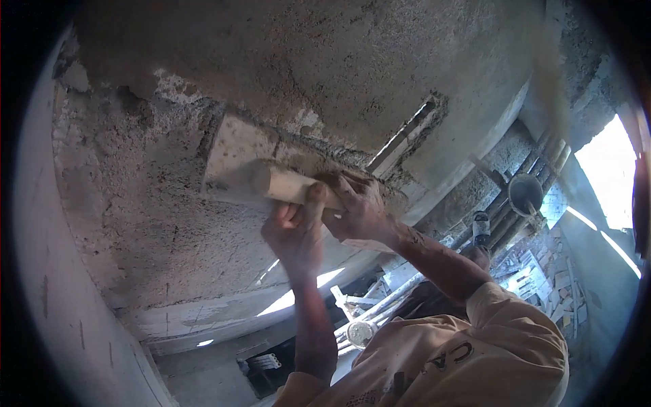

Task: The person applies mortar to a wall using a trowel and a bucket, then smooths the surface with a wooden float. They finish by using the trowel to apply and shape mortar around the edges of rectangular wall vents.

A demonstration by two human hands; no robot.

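Both hands are raised to a rough plastered surface and closed around a pale, straight-edged bar [293,186]. My left hand [296,230] grips it from below, thumb pressed along its side. Further along the same bar, my right hand [359,207] has its fingers bent over it. The bar's far end overlaps a smoother, pale rectangular patch [237,146] in the surface. Behind my right hand the bar's near end is hidden. Wet-looking grey plaster [325,74] spreads above the hands.
A narrow slot [403,139] cuts into the plaster to the upper right. Scaffold poles [505,224] run below, with a bucket [525,193] on them and a second round container [360,333] lower down. Broken pieces [563,288] litter the ground. Light enters through an opening [610,176].
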